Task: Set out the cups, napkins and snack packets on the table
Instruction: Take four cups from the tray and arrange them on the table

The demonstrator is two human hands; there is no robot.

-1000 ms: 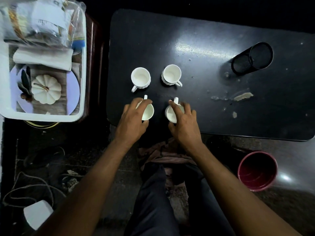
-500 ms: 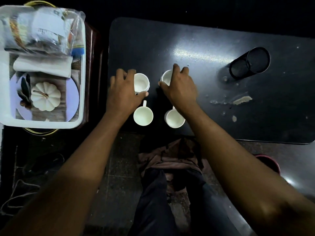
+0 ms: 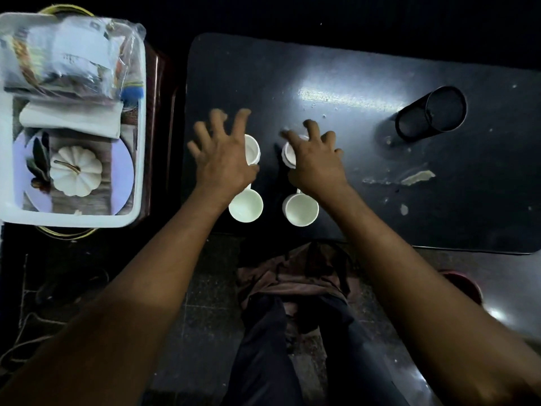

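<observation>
Four plain white cups (image 3: 245, 206) stand in a square at frame centre on the black table (image 3: 366, 68), both hands (left (image 3: 224, 159), right (image 3: 317, 162)) spread-fingered over the upper pair, while the white tray (image 3: 142, 127) at upper left holds packets (image 3: 67, 57) and napkins (image 3: 71, 120).

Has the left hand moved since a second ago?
Yes. The left hand went from the near left white cup to the far left white cup.

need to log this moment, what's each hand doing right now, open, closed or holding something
Left hand: open, fingers spread above the far left cup, holding nothing.
Right hand: open, fingers loosely curled above the far right cup, holding nothing.
</observation>
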